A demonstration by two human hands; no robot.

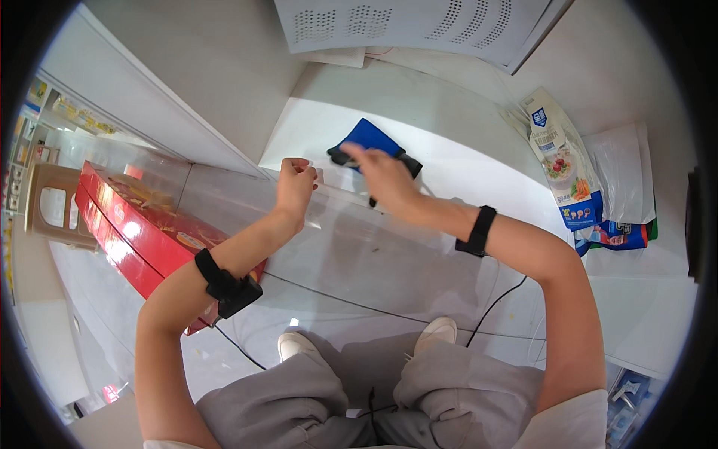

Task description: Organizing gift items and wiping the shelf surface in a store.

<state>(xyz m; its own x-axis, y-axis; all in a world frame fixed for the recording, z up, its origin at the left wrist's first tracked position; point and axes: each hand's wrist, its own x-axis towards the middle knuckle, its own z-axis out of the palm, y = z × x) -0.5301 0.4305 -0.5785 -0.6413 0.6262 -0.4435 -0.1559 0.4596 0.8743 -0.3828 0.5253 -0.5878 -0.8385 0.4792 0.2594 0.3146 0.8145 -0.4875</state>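
Note:
A blue cloth-like item with black edges (367, 140) lies on the white shelf surface (449, 151) in front of me. Over its near side is my right hand (390, 182), blurred, with the index finger stretched to the left; whether it grips anything is hidden. A small dark tip shows just below that hand. To the left, my left hand (297, 188) is raised near the shelf's front edge, thumb and fingers bent close together. Something small and pale or clear may be at its fingertips, but this is too faint to tell. Each forearm wears a black strap.
Food pouches (564, 163) and a white plastic packet (620, 174) stand at the right. A perforated white metal panel (404, 22) is at the top. On the left are a glossy red box (140, 224) and a beige plastic stool (56, 205). Black cables cross the tiled floor.

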